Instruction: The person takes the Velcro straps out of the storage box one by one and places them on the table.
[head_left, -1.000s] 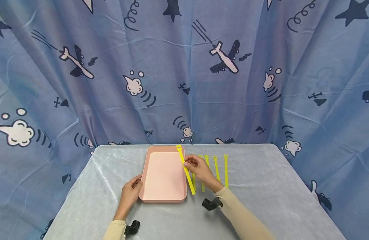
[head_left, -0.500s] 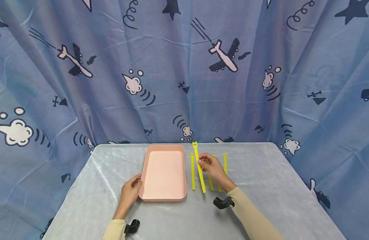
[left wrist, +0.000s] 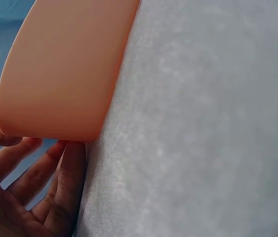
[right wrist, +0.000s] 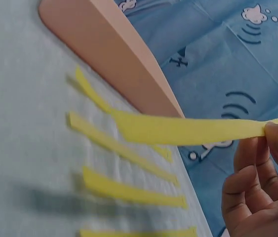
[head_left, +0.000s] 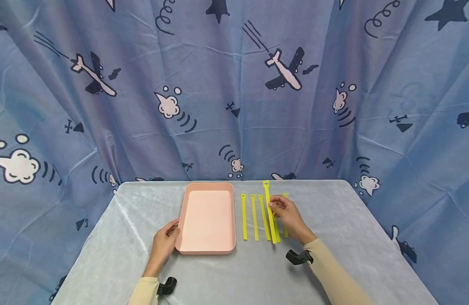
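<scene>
Between the thumb and fingers of my right hand (head_left: 291, 218) is a yellow strap (head_left: 269, 216) with a slotted head, like a cable tie. In the right wrist view the strap stretches left from the fingertips, raised above the table. Several similar yellow straps (head_left: 255, 220) lie side by side below and around it, one partly hidden by the hand. My left hand (head_left: 164, 243) rests at the left side of a shallow pink tray (head_left: 234, 220). In the left wrist view its extended fingers (left wrist: 72, 182) touch the tray's outer wall, with the thumb near the rim.
A pale grey cloth covers the table (head_left: 333, 237). Behind it hangs a blue patterned curtain (head_left: 204, 106). The tray stands left of the row of straps. Each wrist wears a black camera mount.
My right hand has carried the yellow strap rightward from the tray's right edge, across the row, and the strap now hangs more upright. My left hand and the tray stay in place.
</scene>
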A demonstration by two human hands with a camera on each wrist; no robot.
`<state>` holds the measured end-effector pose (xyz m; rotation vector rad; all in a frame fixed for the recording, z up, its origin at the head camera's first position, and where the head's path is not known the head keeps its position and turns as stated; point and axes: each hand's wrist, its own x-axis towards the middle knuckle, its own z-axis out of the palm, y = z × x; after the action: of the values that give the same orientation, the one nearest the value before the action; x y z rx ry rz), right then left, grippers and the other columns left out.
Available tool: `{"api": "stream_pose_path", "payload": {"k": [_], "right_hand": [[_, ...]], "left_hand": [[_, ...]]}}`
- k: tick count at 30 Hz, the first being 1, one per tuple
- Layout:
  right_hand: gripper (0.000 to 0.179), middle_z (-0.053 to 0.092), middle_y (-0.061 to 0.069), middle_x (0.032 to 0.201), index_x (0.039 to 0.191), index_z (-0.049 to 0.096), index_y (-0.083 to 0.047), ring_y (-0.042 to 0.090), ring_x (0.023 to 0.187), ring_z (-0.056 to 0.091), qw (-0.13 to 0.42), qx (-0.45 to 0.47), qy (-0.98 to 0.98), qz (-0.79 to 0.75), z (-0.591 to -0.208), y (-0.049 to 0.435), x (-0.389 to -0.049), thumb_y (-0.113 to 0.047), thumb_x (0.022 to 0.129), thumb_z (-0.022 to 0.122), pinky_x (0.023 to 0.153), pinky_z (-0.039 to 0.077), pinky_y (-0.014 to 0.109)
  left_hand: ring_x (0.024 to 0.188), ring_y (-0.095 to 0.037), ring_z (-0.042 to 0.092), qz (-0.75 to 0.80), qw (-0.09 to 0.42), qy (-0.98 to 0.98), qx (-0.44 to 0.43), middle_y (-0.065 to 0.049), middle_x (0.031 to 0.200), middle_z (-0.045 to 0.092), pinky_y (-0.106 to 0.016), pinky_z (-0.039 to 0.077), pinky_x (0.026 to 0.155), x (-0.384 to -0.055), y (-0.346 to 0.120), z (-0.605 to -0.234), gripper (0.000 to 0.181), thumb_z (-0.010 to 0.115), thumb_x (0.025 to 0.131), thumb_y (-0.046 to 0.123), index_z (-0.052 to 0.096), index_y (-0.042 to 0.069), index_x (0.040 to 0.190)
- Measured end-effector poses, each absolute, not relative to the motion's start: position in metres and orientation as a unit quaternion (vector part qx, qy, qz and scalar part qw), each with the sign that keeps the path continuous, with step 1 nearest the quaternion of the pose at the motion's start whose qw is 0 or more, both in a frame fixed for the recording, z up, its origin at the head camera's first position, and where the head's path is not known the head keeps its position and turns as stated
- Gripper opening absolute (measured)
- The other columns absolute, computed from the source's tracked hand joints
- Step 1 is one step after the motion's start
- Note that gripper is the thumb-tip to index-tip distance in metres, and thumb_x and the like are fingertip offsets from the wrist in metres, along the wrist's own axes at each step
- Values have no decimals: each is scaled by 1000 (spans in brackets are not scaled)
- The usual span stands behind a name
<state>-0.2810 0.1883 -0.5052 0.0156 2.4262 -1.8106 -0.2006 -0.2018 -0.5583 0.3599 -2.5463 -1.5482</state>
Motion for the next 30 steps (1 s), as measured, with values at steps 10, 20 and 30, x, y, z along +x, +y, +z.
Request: {"api": "stream_pose_path", "payload": {"k": [10, 20, 30], "right_hand": [[30, 63, 4, 103, 123, 55, -7, 16, 91, 58, 47, 37, 808, -586, -512, 221, -288, -24, 99, 59, 82, 50, 36], [32, 65, 3, 105, 127, 53, -5, 15, 92, 58, 58, 47, 824, -561, -516, 253, -293, -25, 101, 54, 82, 49, 36], [31, 65, -5, 96, 126, 54, -3, 10, 85, 57, 66, 58, 834, -546, -524, 275, -298, -22, 101, 54, 74, 49, 30]], "left_hand": [[114, -30, 63, -518, 69, -844, 121, -16, 124, 67, -46, 49, 97, -201, -203, -557, 40, 54, 98, 22, 61, 11, 136], [115, -29, 63, -516, 66, -846, 120, -16, 126, 67, -45, 49, 97, -200, -202, -557, 40, 55, 98, 21, 60, 11, 136], [114, -28, 63, -514, 69, -847, 119, -15, 124, 67, -42, 50, 96, -200, -202, -556, 40, 55, 98, 21, 60, 11, 136]]}}
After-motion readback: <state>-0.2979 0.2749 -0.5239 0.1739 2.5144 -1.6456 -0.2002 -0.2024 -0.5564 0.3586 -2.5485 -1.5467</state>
